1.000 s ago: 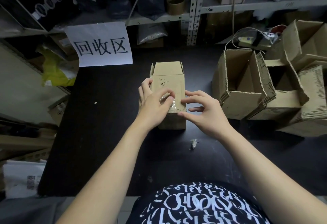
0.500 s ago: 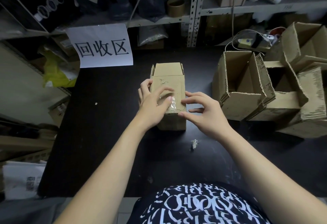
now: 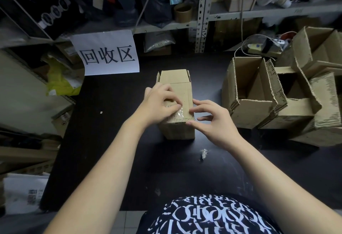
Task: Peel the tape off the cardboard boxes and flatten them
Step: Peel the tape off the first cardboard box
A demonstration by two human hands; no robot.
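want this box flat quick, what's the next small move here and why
Probably lift an edge of the clear tape with a fingernail and peel it back. The left hand has fingertips on the tape, which looks flat on the small box, while the right hand steadies its right corner.

Light: dim and soft, from above; I find the foreground brightest.
Shadows: black counter (image 3: 103,141) swallows detail.
Edges: shelf (image 3: 240,14) bows, corners smear.
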